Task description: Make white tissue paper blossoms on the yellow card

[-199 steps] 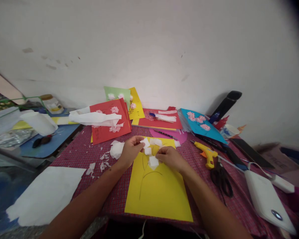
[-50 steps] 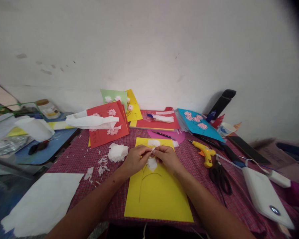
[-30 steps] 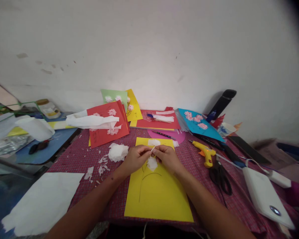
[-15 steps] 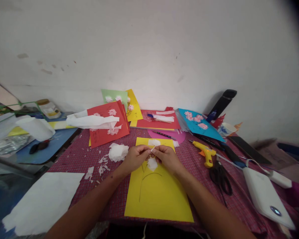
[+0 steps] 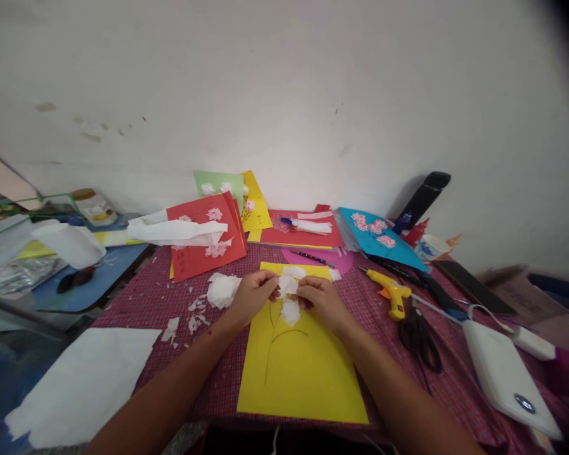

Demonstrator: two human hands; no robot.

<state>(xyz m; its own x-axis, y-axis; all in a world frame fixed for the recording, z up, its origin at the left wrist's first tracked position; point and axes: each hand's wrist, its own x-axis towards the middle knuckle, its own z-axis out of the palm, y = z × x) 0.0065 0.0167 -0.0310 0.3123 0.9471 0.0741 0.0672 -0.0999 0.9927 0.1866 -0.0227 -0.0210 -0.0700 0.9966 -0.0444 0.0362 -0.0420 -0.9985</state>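
Observation:
A yellow paper sheet (image 5: 303, 373) with curved pencil lines lies on the checked cloth in front of me. My left hand (image 5: 250, 297) and my right hand (image 5: 321, 302) meet over its upper part, fingers pinched on one small white tissue piece (image 5: 287, 286) held between them. Another white tissue piece (image 5: 291, 311) lies on the sheet just below the hands. A third tissue piece (image 5: 294, 271) sits at the sheet's top edge. A crumpled pile of tissue (image 5: 222, 289) rests left of my left hand.
Coloured cards with pink flowers, red (image 5: 203, 237) and blue (image 5: 377, 237), lie at the back. A yellow glue gun (image 5: 392, 292), black scissors (image 5: 422, 344) and a white box (image 5: 505, 373) are on the right. A large white sheet (image 5: 80, 385) lies front left.
The hands have drawn slightly apart, and the tissue piece between them now looks spread wider than the thin twist seen half a second ago.

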